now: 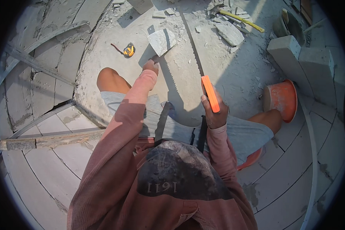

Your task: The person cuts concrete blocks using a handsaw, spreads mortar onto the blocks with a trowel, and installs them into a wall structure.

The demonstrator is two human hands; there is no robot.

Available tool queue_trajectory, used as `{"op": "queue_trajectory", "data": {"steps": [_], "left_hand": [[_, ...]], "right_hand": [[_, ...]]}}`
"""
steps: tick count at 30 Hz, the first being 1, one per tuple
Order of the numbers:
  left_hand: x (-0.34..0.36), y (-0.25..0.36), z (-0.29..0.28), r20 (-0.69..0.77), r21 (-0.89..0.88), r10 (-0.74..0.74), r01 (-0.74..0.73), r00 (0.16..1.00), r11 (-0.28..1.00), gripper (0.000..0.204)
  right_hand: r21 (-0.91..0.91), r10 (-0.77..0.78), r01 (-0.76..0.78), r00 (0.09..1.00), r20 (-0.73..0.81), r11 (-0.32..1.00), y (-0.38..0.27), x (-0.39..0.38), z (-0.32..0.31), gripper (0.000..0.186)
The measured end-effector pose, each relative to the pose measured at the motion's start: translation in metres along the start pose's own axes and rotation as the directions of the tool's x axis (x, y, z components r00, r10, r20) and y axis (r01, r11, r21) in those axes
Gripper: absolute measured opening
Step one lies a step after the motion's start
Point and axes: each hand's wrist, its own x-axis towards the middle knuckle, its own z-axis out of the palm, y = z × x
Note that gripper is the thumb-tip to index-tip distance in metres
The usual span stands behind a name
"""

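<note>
Floor [142, 32]: concrete, dusty, part sun, part shade. Blockwork [61, 50] along its left edge, joints visible. Metal strip [313, 153], long and curved in this lens, runs over the blockwork past the right edge. Wood strip [65, 139] on the left, just beyond the floor's near-left corner.

Two pale blocks [283, 51] [317, 63] stand side by side near the right edge. Saw [194, 46] is over mid-floor, blade pointing to the far edge, teeth toward the left; can't tell if the tip touches anything. Orange bucket [274, 100] is tipped on the right side, mouth facing right, beside the right knee. Grey tub [285, 25] sits toward the far-right corner, behind the blocks.

Right hand [217, 113] is closed round the saw's orange handle, thumb along its left side; other fingers mostly hidden. Left hand [151, 67] is at the near corner of a block offcut [161, 41], fingers partly bent; can't tell whether they grip it or just touch it. Offcut lies left of the blade, apart from it, toward the far edge.

Hammer [241, 20], yellow handle, lies at the far edge right of the blade, just beside a broken slab [230, 34]. Smallest: tape measure [129, 50], orange and black, left of the offcut, well apart from the saw.
</note>
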Motion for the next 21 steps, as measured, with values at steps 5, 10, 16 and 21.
{"op": "queue_trajectory", "data": {"steps": [5, 10, 16, 21], "left_hand": [[-0.001, 0.037, -0.061, 0.541, -0.84, -0.315, 0.516, 0.78, -0.164, 0.083], [0.046, 0.106, -0.119, 0.66, -0.751, -0.28, 0.612, 0.697, -0.248, 0.101], [0.103, 0.136, -0.133, 0.757, -0.542, -0.276, 0.805, 0.592, 0.241, 0.089], [0.091, 0.129, -0.113, 0.796, -0.548, -0.163, 0.808, 0.583, 0.216, 0.062]], "right_hand": [[-0.053, 0.122, -0.116, 0.986, 0.115, 0.992, 0.004, 0.001, 0.002, 0.048], [-0.053, 0.028, -0.021, 0.989, 0.145, 0.998, 0.016, -0.017, 0.004, 0.05], [-0.083, 0.074, -0.065, 0.991, 0.111, 0.994, 0.011, -0.027, -0.003, 0.05], [-0.031, 0.218, -0.216, 0.971, 0.102, 0.976, 0.0, -0.023, -0.009, 0.045]]}}
